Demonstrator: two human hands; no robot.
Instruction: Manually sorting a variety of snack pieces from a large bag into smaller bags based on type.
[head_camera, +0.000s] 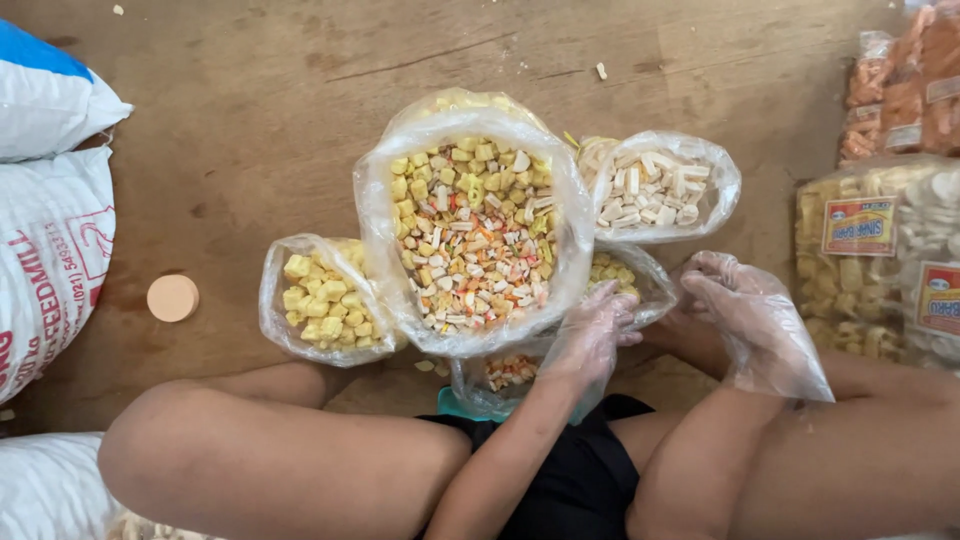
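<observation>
Both my hands wear loose clear plastic gloves. My left hand (592, 338) lies at the near rim of a big clear bag of mixed yellow, white and orange snack pieces (470, 235). Its fingers rest against a small bag of yellow bits (622, 275) without closing on anything. My right hand (752, 318) hovers just right of that small bag, fingers spread and empty. A bag of white sticks (655, 188) sits behind it, and a bag of yellow cubes (320, 300) lies to the left. Another small bag of mixed pieces (510, 372) is under my left wrist.
I sit on a brown wooden floor (250, 110) with my knees around the bags. White sacks (45, 230) are stacked on the left. Sealed snack packets (880, 260) and orange ones (900, 85) stand on the right. A round tan lid (172, 298) lies on the floor.
</observation>
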